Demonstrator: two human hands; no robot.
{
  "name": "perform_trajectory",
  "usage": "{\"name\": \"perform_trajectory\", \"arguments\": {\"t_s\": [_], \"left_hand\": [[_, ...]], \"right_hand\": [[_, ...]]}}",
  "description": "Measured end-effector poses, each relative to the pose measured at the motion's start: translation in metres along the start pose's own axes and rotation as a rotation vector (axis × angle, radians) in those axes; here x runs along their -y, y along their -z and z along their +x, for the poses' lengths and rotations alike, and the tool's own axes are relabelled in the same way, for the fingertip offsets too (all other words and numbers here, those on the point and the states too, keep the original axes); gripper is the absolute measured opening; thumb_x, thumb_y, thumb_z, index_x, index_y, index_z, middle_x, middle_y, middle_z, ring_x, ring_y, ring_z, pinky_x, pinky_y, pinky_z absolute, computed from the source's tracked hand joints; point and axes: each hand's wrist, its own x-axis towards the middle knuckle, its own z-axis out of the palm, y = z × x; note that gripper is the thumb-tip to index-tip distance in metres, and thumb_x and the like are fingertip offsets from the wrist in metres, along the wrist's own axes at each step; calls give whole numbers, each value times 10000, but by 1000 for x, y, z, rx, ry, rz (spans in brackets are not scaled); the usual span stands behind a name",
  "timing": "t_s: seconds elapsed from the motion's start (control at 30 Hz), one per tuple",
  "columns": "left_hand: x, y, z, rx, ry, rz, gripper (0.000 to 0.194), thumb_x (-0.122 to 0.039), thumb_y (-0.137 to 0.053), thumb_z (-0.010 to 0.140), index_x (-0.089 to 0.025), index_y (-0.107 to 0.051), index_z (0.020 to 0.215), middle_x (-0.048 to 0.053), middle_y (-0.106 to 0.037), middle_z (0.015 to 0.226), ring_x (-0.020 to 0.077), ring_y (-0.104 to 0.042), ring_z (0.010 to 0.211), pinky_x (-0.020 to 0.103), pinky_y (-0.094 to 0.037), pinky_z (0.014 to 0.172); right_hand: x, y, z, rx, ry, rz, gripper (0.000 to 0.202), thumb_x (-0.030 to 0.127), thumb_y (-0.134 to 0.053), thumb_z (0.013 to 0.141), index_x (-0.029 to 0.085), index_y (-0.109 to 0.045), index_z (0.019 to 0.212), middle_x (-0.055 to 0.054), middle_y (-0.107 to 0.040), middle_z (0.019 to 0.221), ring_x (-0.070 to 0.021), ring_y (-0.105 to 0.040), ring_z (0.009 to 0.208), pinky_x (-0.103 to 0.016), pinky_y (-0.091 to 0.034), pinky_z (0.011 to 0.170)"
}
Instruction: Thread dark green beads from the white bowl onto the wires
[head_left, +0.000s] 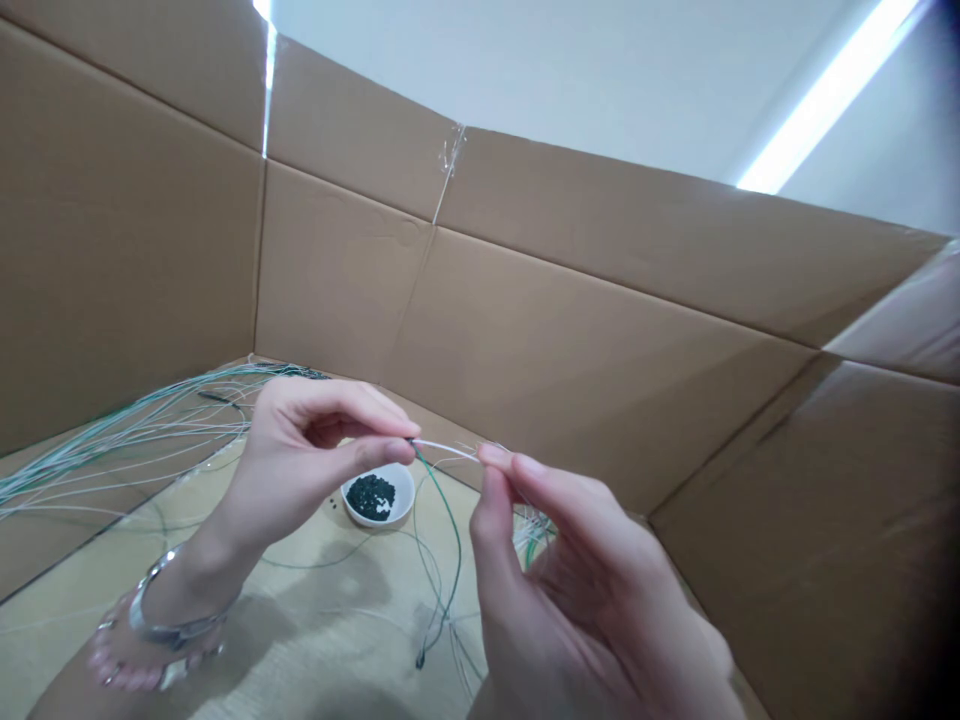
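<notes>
Between my two hands runs a short stretch of white wire (448,448). My left hand (315,460) pinches its left end, where a small dark piece (411,440) shows at the fingertips. The thumb and index finger of my right hand (570,560) are closed on the wire's other end. A green wire (455,530) hangs from beside my left fingertips to the table, near a small dark tip (420,660). Behind my left hand stands a white bowl (406,497) holding many small black pieces (369,495).
Cardboard walls (562,300) surround the work table (322,620). A bundle of green and white wires (135,420) lies along the left side. More wires (534,530) show behind my right hand. A few tiny black pieces (334,505) lie left of the bowl.
</notes>
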Motion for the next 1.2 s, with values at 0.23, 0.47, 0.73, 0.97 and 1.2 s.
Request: {"name": "perform_trajectory", "arguments": {"t_s": [0.23,0.47,0.73,0.97,1.2], "left_hand": [[-1,1,0,-24,-10,75,143,-95,-786,647,-222,-733,687,1,-718,678,117,-673,627,167,-571,559],[-3,0,1,19,-53,174,177,-60,-738,693,-231,-729,739,-21,-710,695,87,-661,644,124,-549,572],[-3,1,2,52,-11,108,167,-71,-732,704,-233,-727,740,-24,-703,685,85,-653,628,131,-540,563],[-2,-1,1,104,22,54,165,-62,-743,692,-222,-730,731,-18,-713,682,93,-666,630,138,-552,580],[0,-1,1,29,-16,144,228,-25,-739,681,-244,-727,744,-56,-726,702,64,-680,656,81,-553,616]], "right_hand": [[-2,4,2,66,30,-9,394,-22,-705,674,188,-653,1004,50,-703,748,-75,-637,608,-189,-530,563],[0,14,7,211,59,-12,231,67,-675,748,206,-641,928,58,-715,785,-58,-660,661,-144,-532,542],[-5,8,5,156,89,111,297,-16,-680,702,150,-654,948,25,-705,768,-79,-654,667,-172,-555,547],[-3,1,-1,181,60,141,324,-21,-678,697,174,-666,954,5,-720,805,-109,-673,706,-208,-569,578],[-6,0,0,393,-215,292,321,-5,-667,704,203,-656,949,20,-700,802,-99,-644,658,-240,-567,577]]}}
